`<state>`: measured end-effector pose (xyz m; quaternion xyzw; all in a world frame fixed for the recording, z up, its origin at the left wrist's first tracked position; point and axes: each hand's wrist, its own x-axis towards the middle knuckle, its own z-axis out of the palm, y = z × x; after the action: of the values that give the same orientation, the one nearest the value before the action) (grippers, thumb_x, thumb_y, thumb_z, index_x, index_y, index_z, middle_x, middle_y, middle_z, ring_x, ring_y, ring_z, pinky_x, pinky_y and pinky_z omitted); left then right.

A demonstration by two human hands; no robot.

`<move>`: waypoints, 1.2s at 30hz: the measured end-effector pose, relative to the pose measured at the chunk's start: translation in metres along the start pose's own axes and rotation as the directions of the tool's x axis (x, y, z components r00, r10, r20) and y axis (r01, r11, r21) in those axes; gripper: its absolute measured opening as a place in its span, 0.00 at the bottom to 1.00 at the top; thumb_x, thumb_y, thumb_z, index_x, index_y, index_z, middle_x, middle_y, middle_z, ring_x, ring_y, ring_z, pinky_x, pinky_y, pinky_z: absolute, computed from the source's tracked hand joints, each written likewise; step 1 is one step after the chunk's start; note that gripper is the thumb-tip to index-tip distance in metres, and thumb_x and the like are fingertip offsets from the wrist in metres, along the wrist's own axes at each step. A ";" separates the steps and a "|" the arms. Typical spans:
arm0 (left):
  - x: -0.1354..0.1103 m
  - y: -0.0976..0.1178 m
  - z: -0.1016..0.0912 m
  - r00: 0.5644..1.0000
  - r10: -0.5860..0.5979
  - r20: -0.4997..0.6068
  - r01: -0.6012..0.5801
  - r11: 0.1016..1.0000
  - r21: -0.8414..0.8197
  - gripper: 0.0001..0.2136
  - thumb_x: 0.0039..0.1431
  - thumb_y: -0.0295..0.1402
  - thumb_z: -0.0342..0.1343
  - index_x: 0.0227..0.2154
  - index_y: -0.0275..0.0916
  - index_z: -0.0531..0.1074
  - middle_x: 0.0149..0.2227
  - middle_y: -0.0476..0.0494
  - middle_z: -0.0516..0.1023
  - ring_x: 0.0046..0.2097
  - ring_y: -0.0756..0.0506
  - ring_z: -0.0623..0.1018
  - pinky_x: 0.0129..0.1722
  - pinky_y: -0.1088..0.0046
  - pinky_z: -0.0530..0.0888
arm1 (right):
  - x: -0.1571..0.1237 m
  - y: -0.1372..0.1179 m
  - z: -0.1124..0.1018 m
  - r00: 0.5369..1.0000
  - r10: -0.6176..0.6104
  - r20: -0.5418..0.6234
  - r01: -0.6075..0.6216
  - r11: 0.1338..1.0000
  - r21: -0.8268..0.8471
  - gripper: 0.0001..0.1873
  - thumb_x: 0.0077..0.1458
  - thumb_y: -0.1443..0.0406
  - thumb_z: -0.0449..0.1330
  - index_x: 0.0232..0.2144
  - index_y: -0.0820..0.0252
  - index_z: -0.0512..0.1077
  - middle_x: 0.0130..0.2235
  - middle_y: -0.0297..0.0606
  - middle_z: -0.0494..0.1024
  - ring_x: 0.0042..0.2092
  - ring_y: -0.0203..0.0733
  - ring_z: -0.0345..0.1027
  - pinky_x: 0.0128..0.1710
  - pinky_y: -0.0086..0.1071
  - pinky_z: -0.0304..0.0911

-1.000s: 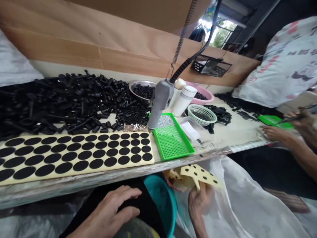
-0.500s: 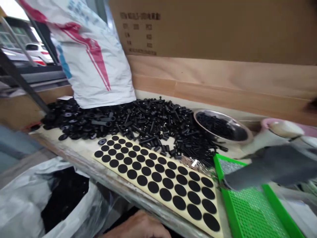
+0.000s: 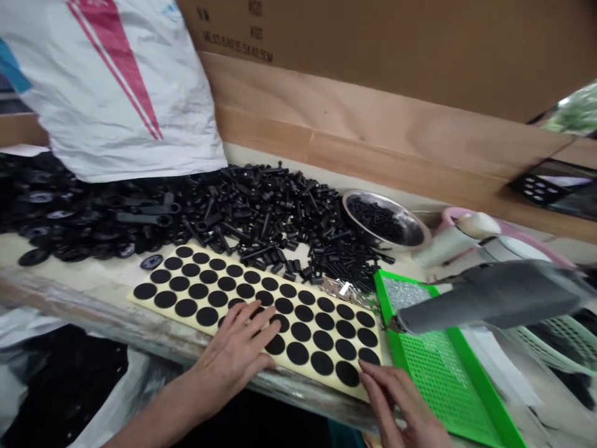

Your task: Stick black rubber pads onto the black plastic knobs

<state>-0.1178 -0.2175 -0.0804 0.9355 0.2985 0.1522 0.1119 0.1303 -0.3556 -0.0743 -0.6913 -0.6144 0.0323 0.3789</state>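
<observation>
A cream sheet of black round stickers point(image 3: 198, 290) lies along the front of the workbench. My left hand point(image 3: 242, 339) rests palm down on its middle, fingers outstretched and slightly spread, covering several stickers. At the sheet's lower right corner is my right hand point(image 3: 396, 395), thumb and forefinger brought together in a pinch. Those fingers cover the corner sticker's place, so whether they hold its edge cannot be made out. A green perforated tray point(image 3: 438, 379) sits just right of this hand. Small metal pieces point(image 3: 342, 288) lie behind the sheet.
Heaped black plastic parts point(image 3: 261, 211) spread behind the sheet, under a white woven sack point(image 3: 140, 124). A metal bowl point(image 3: 410, 233) of black pieces stands at back right. A grey tool-like object point(image 3: 494, 298) overhangs the tray. Below the bench edge is an open bag point(image 3: 107, 398).
Both hands have come onto the sheet; before, only part of one hand showed at the bottom edge. The view has turned rightward and moved closer.
</observation>
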 end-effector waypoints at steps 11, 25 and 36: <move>-0.001 0.027 0.024 0.963 0.063 -0.262 0.010 0.963 0.269 0.16 0.65 0.36 0.48 0.53 0.38 0.68 0.54 0.38 0.71 0.53 0.39 0.70 0.52 0.59 0.67 | 0.095 -0.079 0.108 0.940 -0.317 0.126 0.270 0.917 0.294 0.10 0.62 0.62 0.54 0.43 0.52 0.73 0.43 0.35 0.74 0.43 0.35 0.71 0.44 0.24 0.66; -0.107 -0.146 -0.047 0.959 -0.166 -0.229 0.228 0.933 0.278 0.17 0.63 0.40 0.53 0.54 0.48 0.68 0.57 0.49 0.72 0.59 0.38 0.68 0.60 0.53 0.54 | 0.058 -0.082 0.092 0.984 -0.145 0.105 0.126 0.978 0.168 0.10 0.62 0.66 0.54 0.43 0.54 0.74 0.41 0.37 0.73 0.40 0.36 0.71 0.40 0.27 0.66; -0.030 -0.042 -0.034 0.973 0.001 -0.231 0.026 0.993 0.116 0.11 0.65 0.33 0.50 0.47 0.47 0.72 0.55 0.49 0.73 0.59 0.40 0.67 0.60 0.53 0.61 | 0.039 0.020 0.042 0.994 0.106 0.012 -0.104 0.986 -0.128 0.17 0.63 0.57 0.51 0.42 0.60 0.74 0.42 0.43 0.73 0.42 0.44 0.70 0.43 0.37 0.65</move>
<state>-0.1746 -0.1976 -0.0681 0.9145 0.3239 0.2413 0.0220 0.1353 -0.3005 -0.0989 -0.7451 -0.5815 0.0194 0.3261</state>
